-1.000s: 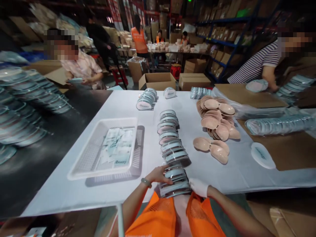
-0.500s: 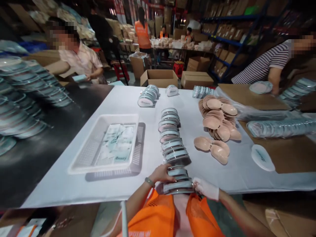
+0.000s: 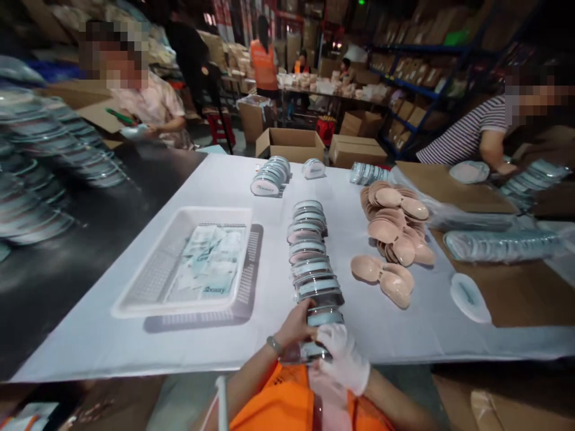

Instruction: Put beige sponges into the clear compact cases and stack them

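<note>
- The row of cases [image 3: 311, 257] runs along the table's middle; its near end sits at 6 o'clock.
- Left hand [image 3: 295, 326], fingers curled, grips the nearest cases; gloved right hand [image 3: 344, 358] clasps them from 5 o'clock.
- Squeeze evenly so none slip.
- White tray [image 3: 148, 287] lies at 9 o'clock, pads [image 3: 395, 224] at 2 o'clock.

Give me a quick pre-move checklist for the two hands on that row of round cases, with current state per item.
1. Left hand on the near end of the row of round clear-lidded cases: ok.
2. Right hand in white glove on the same near cases: ok.
3. Grip closed firmly on the cases: cannot tell, fingers overlap.
4. Row standing in one line on the white table cover: ok.
5. White plastic mesh tray apart from the row: ok.
6. Loose beige oval pads apart from the row: ok.
</note>
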Demonstrator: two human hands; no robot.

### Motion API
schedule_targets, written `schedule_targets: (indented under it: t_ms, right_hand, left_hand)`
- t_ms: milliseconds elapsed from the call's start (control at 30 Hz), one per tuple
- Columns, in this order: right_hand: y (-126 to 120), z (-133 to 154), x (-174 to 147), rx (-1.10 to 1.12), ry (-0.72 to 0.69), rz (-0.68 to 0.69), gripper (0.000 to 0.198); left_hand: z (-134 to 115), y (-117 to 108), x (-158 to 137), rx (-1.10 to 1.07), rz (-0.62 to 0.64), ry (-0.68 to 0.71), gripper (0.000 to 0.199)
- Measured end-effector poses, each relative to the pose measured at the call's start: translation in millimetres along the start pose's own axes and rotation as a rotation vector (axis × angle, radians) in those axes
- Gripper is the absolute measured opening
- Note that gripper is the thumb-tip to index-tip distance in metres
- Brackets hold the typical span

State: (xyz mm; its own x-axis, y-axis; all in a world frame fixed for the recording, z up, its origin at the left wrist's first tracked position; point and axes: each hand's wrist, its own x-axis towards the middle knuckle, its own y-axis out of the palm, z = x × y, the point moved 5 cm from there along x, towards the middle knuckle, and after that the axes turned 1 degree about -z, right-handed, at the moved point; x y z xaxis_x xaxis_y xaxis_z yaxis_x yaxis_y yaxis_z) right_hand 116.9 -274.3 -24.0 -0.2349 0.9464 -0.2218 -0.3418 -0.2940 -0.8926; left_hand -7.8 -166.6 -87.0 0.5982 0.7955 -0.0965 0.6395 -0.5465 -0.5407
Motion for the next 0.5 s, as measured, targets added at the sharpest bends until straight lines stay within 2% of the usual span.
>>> schedule_targets:
  t_ms: [100, 200, 367, 433, 500]
  right_hand:
    - [11, -55, -19, -0.061, 0.056, 0.042, 0.095]
    - [35, -100, -22, -0.171, 0.088, 0.068, 0.094]
    - [63, -121, -4, -0.354, 0.126, -0.249, 0.092]
    - [67, -128, 2, -0.345, 0.072, -0.326, 0.091]
    - [58, -136, 14, -0.264, -0.101, -0.399, 0.095]
  left_hand:
    - [-4, 14, -10, -0.06, -0.232, 0.1, 0.063]
    - [-8, 24, -11, -0.023, -0.41, 0.177, 0.064]
    - [-20, 14, -5, -0.042, -0.5, 0.136, 0.076]
    - [-21, 8, -18, -0.16, -0.613, 0.057, 0.079]
    - [-12, 12, -40, -0.343, -0.737, -0.162, 0.076]
